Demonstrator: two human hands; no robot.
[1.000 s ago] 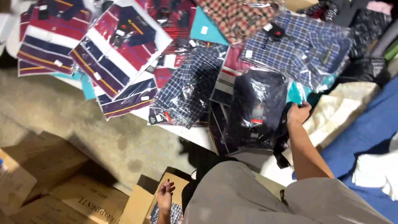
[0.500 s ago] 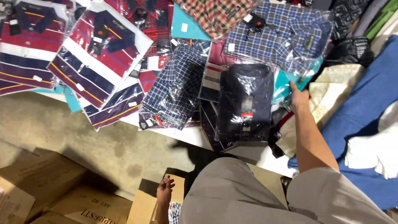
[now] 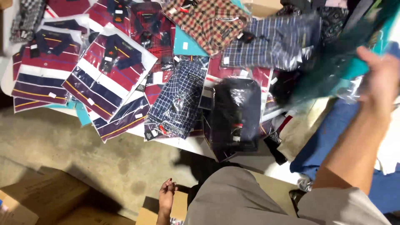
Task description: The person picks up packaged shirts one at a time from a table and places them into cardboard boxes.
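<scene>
Risk of a slide: teal bagged garment (image 3: 333, 71) swinging in my right hand (image 3: 381, 81) over a crowded table (image 3: 183, 143).

My right grip is closed on the slick plastic at the garment's right edge, fingers clamped round it; the rest of the bag trails left of my hand, blurred, hanging above the dark packed shirt (image 3: 237, 110) and the blue plaid one (image 3: 275, 41). I judge the plastic could slip from so narrow a hold, or the loose end could catch the dark shirt, which already overhangs the table edge, and drag it to the floor (image 3: 83, 150). My left hand (image 3: 166, 196) hangs low by a cardboard box (image 3: 158, 212), fingers loosely apart, holding nothing.
</scene>
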